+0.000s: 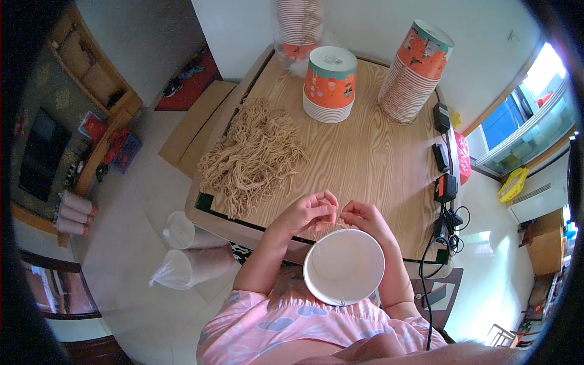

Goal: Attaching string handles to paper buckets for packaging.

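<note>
A paper bucket [344, 267] with a white inside lies against my lap, its mouth tilted up toward me. At its far rim, my left hand [311, 213] has its fingers closed in a pinch on a thin beige cord [321, 238]. Close beside it, my right hand [364, 219] pinches at the same cord, its wrist along the bucket's right side. The cord runs over the rim and down into the bucket. Beyond my left hand lies a heap of beige cords [252, 155] on the wooden table [359, 164].
A short stack of orange and green paper buckets [330, 85] stands at the table's back. Taller stacks [415, 70] rise right and left of it, the left bucket stack [298, 24] in plastic. Black adapters [445, 187] and cables line the right edge. Bagged stacks [194, 267] lie on the floor.
</note>
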`<act>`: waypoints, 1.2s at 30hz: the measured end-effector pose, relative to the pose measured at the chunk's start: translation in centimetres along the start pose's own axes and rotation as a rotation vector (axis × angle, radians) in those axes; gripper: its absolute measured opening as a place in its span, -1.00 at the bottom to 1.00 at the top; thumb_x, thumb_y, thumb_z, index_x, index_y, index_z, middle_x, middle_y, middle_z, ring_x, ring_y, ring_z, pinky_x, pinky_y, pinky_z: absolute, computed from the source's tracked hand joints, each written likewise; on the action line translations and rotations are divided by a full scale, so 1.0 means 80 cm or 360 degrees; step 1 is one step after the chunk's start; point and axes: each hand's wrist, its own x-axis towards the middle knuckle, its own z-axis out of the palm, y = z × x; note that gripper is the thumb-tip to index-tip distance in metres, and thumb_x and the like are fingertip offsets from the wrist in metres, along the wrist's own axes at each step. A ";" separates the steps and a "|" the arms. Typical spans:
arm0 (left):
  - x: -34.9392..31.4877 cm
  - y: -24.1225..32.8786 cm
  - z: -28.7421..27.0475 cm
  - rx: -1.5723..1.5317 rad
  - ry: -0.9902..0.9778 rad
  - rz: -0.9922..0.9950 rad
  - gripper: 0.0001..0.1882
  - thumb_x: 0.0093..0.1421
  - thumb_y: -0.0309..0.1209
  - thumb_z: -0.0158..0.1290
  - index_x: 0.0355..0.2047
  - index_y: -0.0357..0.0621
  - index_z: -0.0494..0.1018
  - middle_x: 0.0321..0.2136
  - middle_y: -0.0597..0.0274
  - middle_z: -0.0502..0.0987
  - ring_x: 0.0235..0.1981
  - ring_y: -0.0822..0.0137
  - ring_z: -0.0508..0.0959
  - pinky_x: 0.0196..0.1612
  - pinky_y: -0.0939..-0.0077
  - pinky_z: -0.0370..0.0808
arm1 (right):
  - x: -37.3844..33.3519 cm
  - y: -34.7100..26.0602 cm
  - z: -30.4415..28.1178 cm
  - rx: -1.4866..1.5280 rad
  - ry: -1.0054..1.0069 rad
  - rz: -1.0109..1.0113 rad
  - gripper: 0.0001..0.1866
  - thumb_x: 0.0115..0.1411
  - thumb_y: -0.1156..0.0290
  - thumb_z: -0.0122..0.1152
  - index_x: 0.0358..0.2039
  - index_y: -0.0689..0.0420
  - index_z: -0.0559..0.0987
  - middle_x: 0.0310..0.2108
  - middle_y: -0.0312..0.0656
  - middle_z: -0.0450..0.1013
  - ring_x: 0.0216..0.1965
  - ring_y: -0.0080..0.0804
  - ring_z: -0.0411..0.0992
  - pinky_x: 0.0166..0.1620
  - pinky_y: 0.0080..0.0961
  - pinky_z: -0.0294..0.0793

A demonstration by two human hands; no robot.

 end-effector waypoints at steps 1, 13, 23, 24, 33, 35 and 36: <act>0.000 0.002 0.000 0.0000 -0.0002 -0.0001 -0.87 0.19 -0.43 0.04 -0.31 -0.18 0.36 -0.59 0.32 0.45 -0.68 0.58 0.34 -0.58 0.68 0.31 | 0.000 0.000 -0.001 -0.0014 0.0009 -0.0006 -0.91 0.15 0.47 0.14 -0.42 0.22 0.50 -0.54 -0.41 0.37 -0.48 -0.73 0.28 -0.44 -0.75 0.26; -0.003 0.018 0.015 0.1340 -0.0196 -0.0058 -0.77 0.03 -0.35 0.23 -0.33 -0.13 0.46 -0.63 0.55 0.32 -0.60 0.66 0.28 -0.55 0.71 0.24 | -0.001 0.001 -0.004 0.0060 0.0015 -0.0060 -0.88 0.16 0.45 0.15 -0.43 0.24 0.49 -0.53 -0.39 0.38 -0.46 -0.68 0.29 -0.42 -0.69 0.29; 0.005 -0.007 0.019 0.1399 0.0100 0.0276 -0.91 0.15 -0.49 0.06 -0.45 -0.22 0.38 -0.54 0.33 0.46 -0.47 0.53 0.44 -0.38 0.59 0.40 | -0.008 -0.004 -0.001 0.0178 0.0030 0.0008 -0.89 0.19 0.46 0.11 -0.42 0.23 0.47 -0.52 -0.39 0.38 -0.47 -0.72 0.30 -0.44 -0.73 0.28; 0.005 -0.009 0.020 0.1462 0.0113 0.0265 -0.93 0.17 -0.51 0.03 -0.44 -0.21 0.38 -0.52 0.37 0.45 -0.46 0.55 0.44 -0.38 0.64 0.40 | -0.009 -0.003 -0.001 0.0177 0.0031 0.0008 -0.89 0.19 0.46 0.11 -0.42 0.23 0.47 -0.52 -0.39 0.38 -0.47 -0.72 0.30 -0.44 -0.73 0.28; -0.002 -0.011 0.014 0.1041 -0.0081 0.0260 -0.97 0.17 -0.58 -0.02 -0.41 -0.19 0.40 -0.52 0.42 0.45 -0.39 0.57 0.44 -0.29 0.66 0.39 | -0.008 0.010 -0.002 0.0152 0.0048 0.0000 -0.87 0.17 0.43 0.13 -0.42 0.25 0.49 -0.49 -0.37 0.40 -0.41 -0.67 0.32 -0.37 -0.66 0.34; -0.004 -0.010 0.015 0.1038 -0.0070 0.0278 -0.96 0.15 -0.58 0.01 -0.42 -0.18 0.39 -0.55 0.44 0.41 -0.43 0.61 0.40 -0.36 0.68 0.35 | -0.007 0.013 0.000 0.0176 0.0025 -0.0061 -0.90 0.19 0.48 0.10 -0.41 0.23 0.47 -0.49 -0.38 0.39 -0.45 -0.71 0.32 -0.43 -0.73 0.30; -0.005 -0.009 0.017 0.1034 -0.0058 0.0295 -0.94 0.13 -0.57 0.03 -0.43 -0.16 0.37 -0.57 0.47 0.37 -0.48 0.64 0.35 -0.43 0.70 0.31 | -0.007 0.012 0.000 0.0174 0.0025 -0.0061 -0.90 0.19 0.48 0.10 -0.41 0.23 0.47 -0.49 -0.38 0.39 -0.45 -0.71 0.32 -0.43 -0.73 0.30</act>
